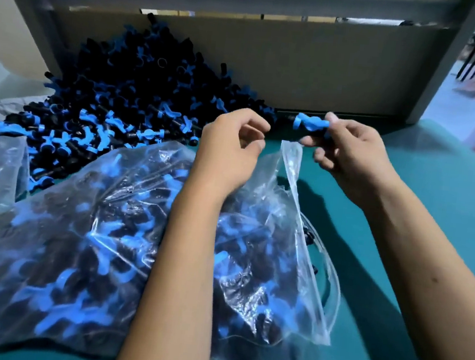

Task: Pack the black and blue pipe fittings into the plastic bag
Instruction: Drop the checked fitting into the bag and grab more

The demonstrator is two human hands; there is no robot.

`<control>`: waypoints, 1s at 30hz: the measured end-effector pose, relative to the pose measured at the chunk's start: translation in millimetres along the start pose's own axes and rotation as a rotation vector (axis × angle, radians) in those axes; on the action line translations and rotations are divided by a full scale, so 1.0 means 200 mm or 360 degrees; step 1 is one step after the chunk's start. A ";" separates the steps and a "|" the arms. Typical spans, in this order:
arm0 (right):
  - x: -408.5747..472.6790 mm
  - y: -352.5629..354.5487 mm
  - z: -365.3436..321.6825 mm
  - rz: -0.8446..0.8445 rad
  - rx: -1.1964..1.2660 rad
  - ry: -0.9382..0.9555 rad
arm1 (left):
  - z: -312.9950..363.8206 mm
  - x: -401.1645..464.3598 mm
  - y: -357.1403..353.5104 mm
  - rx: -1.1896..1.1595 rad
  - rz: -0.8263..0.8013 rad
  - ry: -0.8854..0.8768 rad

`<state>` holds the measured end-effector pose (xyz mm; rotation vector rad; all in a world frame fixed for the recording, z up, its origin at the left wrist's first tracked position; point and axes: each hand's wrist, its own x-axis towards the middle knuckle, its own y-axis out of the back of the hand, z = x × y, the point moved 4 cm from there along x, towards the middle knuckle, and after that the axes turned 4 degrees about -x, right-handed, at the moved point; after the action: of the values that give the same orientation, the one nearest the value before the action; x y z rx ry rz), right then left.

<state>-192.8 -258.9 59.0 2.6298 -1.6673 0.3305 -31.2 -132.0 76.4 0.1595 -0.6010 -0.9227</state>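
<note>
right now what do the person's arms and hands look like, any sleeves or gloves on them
Both arms are bare from the bottom edge of the frame to the fingers: no sleeves show, and there are no gloves, rings, watches or bands. The left hand and right hand have short, plain nails. A small dark mark sits on the right forearm.

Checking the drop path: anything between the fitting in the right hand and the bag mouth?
Nothing visible blocks it. The right hand pinches the fitting just above the raised rim of the plastic bag. The left hand sits beside the opening, not across it. How wide the mouth gapes is unclear.
</note>
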 end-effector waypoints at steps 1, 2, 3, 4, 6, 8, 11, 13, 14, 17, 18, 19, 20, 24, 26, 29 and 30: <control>-0.04 0.02 -0.03 -0.0037 0.0040 -0.0009 | 0.02 0.00 -0.02 -0.0043 -0.0040 -0.0076; -0.08 0.03 -0.06 -0.0085 0.0056 -0.0017 | 0.04 -0.01 -0.05 -0.0083 -0.0099 -0.0135; -0.11 0.04 -0.08 -0.0157 0.0083 -0.0039 | 0.06 -0.01 -0.07 -0.0138 -0.0161 -0.0170; -0.14 0.04 -0.09 -0.0223 0.0112 -0.0066 | 0.08 -0.02 -0.11 -0.0211 -0.0220 -0.0191; -0.17 0.01 -0.11 -0.0287 0.0146 -0.0136 | 0.11 -0.03 -0.14 -0.0356 -0.0248 -0.0222; -0.17 0.00 -0.11 -0.0244 0.0096 -0.0141 | 0.12 -0.03 -0.15 -0.0449 -0.0193 -0.0243; -0.16 -0.01 -0.09 -0.0110 -0.0027 -0.0080 | 0.09 -0.02 -0.13 -0.0463 -0.0028 -0.0190; -0.16 -0.01 -0.07 -0.0091 0.0056 -0.0085 | 0.08 -0.02 -0.11 -0.0488 -0.0064 -0.0194; -0.16 0.00 -0.07 -0.0093 0.0097 -0.0098 | 0.09 -0.02 -0.11 -0.0518 -0.0146 -0.0194; -0.16 0.02 -0.06 -0.0082 0.0144 -0.0098 | 0.08 -0.05 -0.10 -0.0617 -0.0411 -0.0124; -0.16 0.03 -0.06 -0.0076 0.0167 -0.0098 | 0.07 -0.05 -0.10 -0.0643 -0.0454 -0.0087; -0.16 0.03 -0.06 -0.0076 0.0194 -0.0100 | 0.08 -0.06 -0.10 -0.0642 -0.0453 -0.0083; -0.16 0.03 -0.06 -0.0088 0.0222 -0.0099 | 0.09 -0.06 -0.10 -0.0602 -0.0398 -0.0129; -0.17 0.01 -0.08 -0.0270 0.0327 -0.0031 | 0.10 -0.03 -0.12 -0.0461 -0.0054 -0.0285; -0.19 0.01 -0.10 -0.0360 0.0257 0.0024 | 0.08 -0.01 -0.11 -0.0568 0.0013 -0.0253; -0.20 0.00 -0.11 -0.0377 0.0040 0.0137 | 0.05 0.00 -0.10 -0.0685 0.0034 -0.0182; -0.20 0.00 -0.11 -0.0365 -0.0021 0.0170 | 0.05 0.00 -0.10 -0.0674 0.0024 -0.0198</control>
<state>-212.3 -221.2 72.6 2.7037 -1.3169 0.4426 -50.7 -143.0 76.0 -0.2836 -0.5076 -1.0303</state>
